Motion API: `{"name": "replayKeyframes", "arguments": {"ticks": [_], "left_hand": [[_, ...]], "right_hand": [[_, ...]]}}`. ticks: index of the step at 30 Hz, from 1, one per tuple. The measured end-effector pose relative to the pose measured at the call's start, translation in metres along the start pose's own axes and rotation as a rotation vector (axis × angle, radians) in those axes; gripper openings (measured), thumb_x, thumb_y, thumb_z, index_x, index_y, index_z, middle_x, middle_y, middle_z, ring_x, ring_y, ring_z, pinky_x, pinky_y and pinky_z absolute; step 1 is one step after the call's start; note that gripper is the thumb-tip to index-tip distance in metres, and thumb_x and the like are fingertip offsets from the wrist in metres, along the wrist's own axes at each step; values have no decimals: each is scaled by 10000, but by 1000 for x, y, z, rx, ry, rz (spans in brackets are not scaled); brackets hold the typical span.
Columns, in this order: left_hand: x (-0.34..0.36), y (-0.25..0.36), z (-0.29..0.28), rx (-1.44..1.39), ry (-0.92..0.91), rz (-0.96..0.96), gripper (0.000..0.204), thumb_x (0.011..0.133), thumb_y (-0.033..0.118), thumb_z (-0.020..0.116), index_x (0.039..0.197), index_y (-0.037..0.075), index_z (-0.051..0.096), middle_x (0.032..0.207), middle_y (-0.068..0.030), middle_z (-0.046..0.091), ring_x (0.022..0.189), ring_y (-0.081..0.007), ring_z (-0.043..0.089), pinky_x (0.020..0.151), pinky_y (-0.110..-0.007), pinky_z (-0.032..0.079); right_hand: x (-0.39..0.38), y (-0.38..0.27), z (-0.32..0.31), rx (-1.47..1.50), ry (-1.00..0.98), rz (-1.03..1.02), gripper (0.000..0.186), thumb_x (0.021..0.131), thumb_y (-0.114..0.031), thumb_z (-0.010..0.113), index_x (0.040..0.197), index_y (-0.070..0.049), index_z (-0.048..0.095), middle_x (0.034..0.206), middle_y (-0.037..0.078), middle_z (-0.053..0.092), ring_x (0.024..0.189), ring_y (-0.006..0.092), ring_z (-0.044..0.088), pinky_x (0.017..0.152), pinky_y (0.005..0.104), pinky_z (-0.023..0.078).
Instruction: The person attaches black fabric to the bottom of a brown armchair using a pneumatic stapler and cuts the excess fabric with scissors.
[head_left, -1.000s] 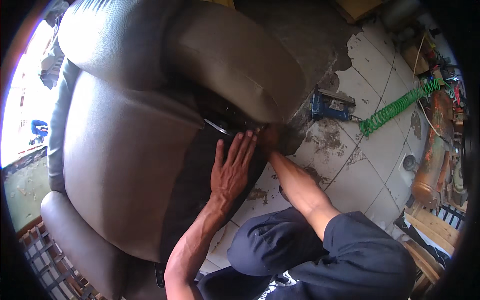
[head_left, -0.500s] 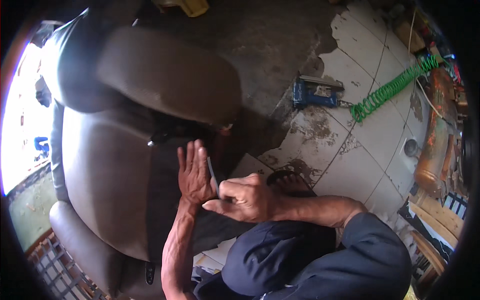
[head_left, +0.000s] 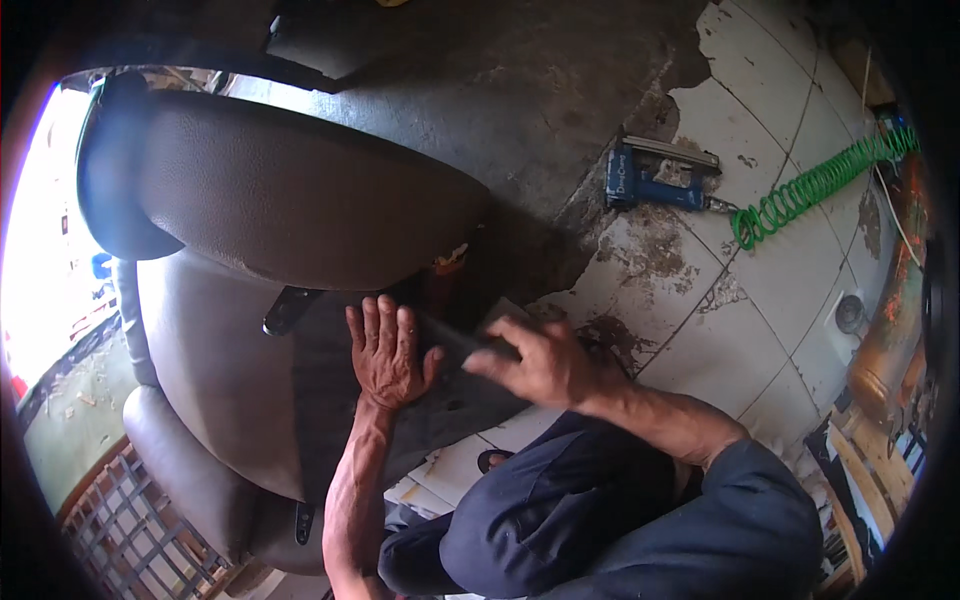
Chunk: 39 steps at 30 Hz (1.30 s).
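My left hand (head_left: 385, 355) rests open, fingers stretched, on the dark lower panel of a brown-grey leather seat (head_left: 210, 360), just below a leather cushion piece (head_left: 310, 195). A black metal bracket (head_left: 287, 311) shows beside my fingertips, up and left. To the right of my left hand, my right hand (head_left: 530, 365) is closed round a thin dark tool (head_left: 455, 337) over the panel; motion blurs it, so I cannot make out what kind it is.
A blue pneumatic staple gun (head_left: 655, 180) with a green coiled hose (head_left: 815, 185) lies on broken white tile (head_left: 750, 330) at upper right. A rusty cylinder (head_left: 880, 370) and wood scraps (head_left: 865, 470) line the right edge. A metal grid (head_left: 140, 510) is at lower left.
My left hand has moved left and down. My right hand has come from the seat's far right edge to beside it, with a thin tool. The upper cushion now appears lower and flatter.
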<state>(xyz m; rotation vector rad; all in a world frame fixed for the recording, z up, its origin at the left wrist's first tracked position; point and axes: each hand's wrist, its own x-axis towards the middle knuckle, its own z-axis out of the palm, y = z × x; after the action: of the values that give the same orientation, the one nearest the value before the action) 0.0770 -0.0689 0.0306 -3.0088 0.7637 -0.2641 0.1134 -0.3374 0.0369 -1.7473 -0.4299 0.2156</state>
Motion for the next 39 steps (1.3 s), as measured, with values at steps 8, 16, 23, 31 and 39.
{"name": "replayKeyframes", "arguments": {"ticks": [8,16,23,31,39], "left_hand": [[37,37,0,22,-282,-226,675,901,407,657,1490,145,458,1521,-209,404,1441,-427,324,1183,-636,180],[37,44,1,148,-359,-251,742,887,189,581,1575,267,314,1628,-42,297,1486,-286,295,1209,-555,223],[34,47,8,158,-301,-273,766,900,165,570,1592,265,258,1645,-34,259,1504,-287,262,1222,-545,204],[45,46,-7,185,-324,-273,795,905,144,562,1606,264,206,1655,-31,238,1512,-270,250,1237,-511,186],[39,42,-1,68,-207,-282,804,909,155,575,1607,276,193,1662,-32,224,1522,-256,227,1255,-492,147]], "right_hand": [[41,113,18,-242,24,-123,295,855,-268,779,735,-72,595,660,129,574,596,322,600,543,427,469],[63,151,45,-197,-34,-183,212,940,-337,682,1036,-156,738,904,127,719,826,343,701,678,456,535],[62,153,55,-215,-16,-184,182,955,-243,661,1108,-184,742,1056,103,736,998,322,702,827,429,565],[62,141,48,-207,-100,-16,294,980,-246,618,1243,-122,662,1223,161,679,1112,368,651,917,448,528],[45,122,-22,-525,-30,-37,394,912,-240,679,1230,-16,614,1161,229,630,1110,437,571,957,491,458]]}}
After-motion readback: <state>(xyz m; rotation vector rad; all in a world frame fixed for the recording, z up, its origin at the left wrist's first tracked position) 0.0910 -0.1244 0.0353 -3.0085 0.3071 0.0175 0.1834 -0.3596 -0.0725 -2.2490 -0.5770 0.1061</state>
